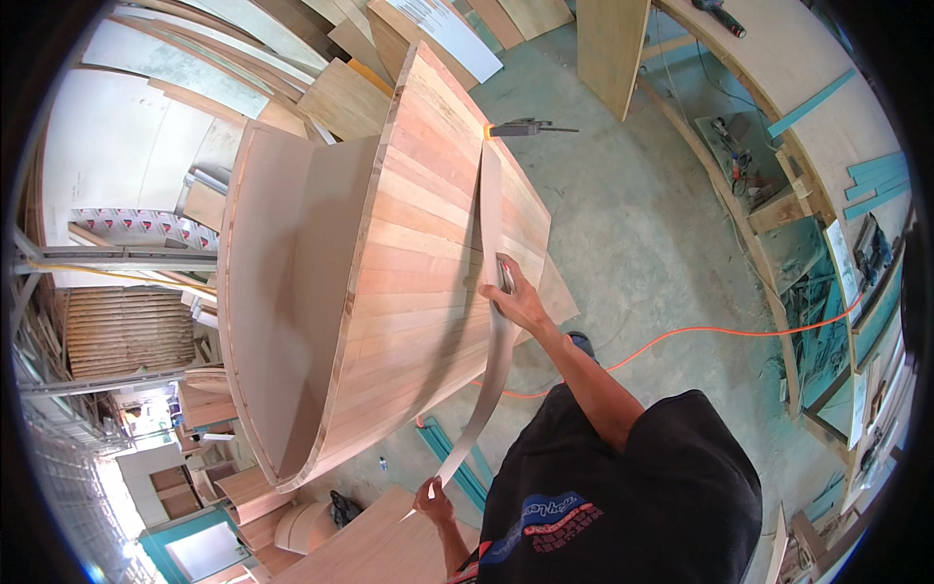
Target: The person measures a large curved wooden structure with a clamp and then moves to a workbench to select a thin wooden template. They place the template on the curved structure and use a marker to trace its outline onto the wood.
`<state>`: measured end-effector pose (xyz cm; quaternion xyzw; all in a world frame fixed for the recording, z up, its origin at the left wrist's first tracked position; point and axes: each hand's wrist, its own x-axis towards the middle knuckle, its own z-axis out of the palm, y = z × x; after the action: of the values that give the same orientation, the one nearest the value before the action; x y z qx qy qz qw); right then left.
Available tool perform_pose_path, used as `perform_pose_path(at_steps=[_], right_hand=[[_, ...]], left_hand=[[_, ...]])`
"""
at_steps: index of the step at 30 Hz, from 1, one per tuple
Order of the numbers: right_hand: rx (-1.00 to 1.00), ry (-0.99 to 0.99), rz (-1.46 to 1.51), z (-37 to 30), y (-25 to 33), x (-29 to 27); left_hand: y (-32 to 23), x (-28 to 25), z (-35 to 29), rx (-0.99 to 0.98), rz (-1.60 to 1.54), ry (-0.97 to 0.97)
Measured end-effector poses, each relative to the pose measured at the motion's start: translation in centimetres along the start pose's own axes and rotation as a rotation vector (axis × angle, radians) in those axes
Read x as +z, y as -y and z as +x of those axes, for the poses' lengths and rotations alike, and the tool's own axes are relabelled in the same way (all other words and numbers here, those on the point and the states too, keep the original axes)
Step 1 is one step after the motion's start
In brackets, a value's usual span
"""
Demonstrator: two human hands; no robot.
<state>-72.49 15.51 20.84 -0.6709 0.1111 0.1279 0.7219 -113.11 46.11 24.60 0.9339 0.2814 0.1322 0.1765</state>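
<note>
A long, thin grey-beige strip point(493, 375) hangs along the slatted face point(418, 219) of a large curved wooden piece. My right hand point(516, 294) is closed around the strip about midway, thumb and fingers on either edge, close to the slats. Lower down, my left hand point(434, 499) pinches the strip's free end, away from the wood. Between my hands the strip bows outward. At its upper end, a black clamp point(525, 127) with an orange pad sits on the slatted face's edge, over the strip.
An orange cord point(681, 331) crosses the concrete floor point(642, 214). Teal boards point(457, 462) lie near my left hand. To the right runs a workbench point(778, 58) with a power tool point(720, 15) and teal strips. Wood sheets point(341, 107) lean behind the curved piece.
</note>
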Motion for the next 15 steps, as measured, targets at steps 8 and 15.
perform_pose_path(at_steps=[8, 15], right_hand=[[0.035, -0.056, 0.050, 4.9, 2.1, -0.3], [-0.011, -0.136, -0.022, 12.0, 2.9, -1.4]], left_hand=[[-2.9, -3.1, -1.1, -0.139, -0.031, 0.040], [-5.5, -4.0, -3.4, -0.216, -0.002, 0.155]])
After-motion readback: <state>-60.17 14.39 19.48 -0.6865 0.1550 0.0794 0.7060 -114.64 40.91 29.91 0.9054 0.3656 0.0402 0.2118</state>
